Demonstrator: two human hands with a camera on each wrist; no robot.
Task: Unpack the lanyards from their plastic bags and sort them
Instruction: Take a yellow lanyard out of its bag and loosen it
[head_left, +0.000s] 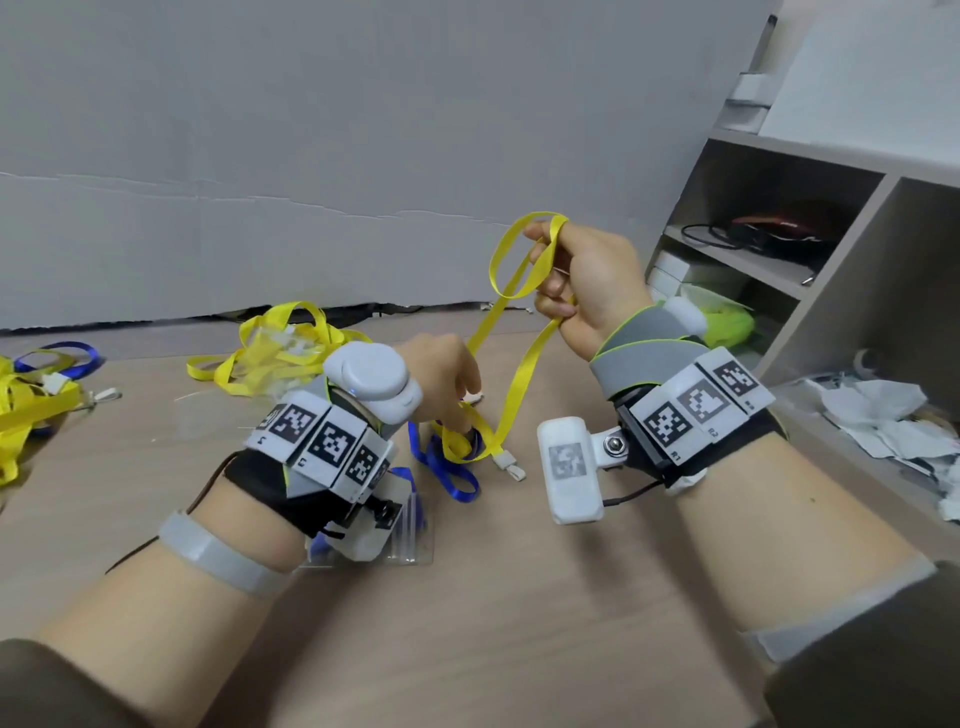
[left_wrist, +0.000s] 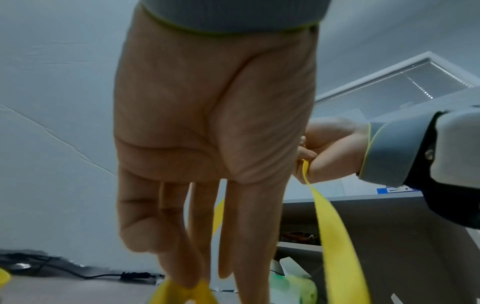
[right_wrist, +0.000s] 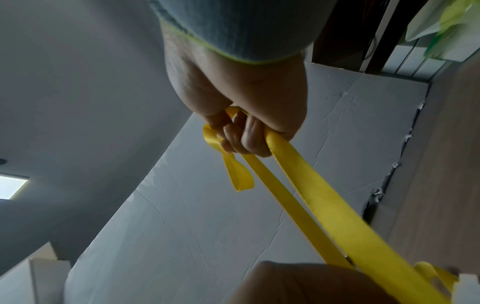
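Note:
One yellow lanyard runs slanting from the table up to my raised right hand. That hand grips the lanyard's upper loop in curled fingers, seen close in the right wrist view, where the yellow lanyard runs through my right hand. My left hand is low over the table. Its fingers point straight down, tips pressing the lanyard's lower coil. The lanyard's white clip end lies free on the table. A blue lanyard lies under the left hand. A clear plastic bag sits under my left wrist.
A heap of yellow lanyards in clear bags lies behind the left hand. Yellow and blue lanyards lie at the far left. An open shelf unit stands at the right, with crumpled wrappers at its foot. A grey wall closes the back.

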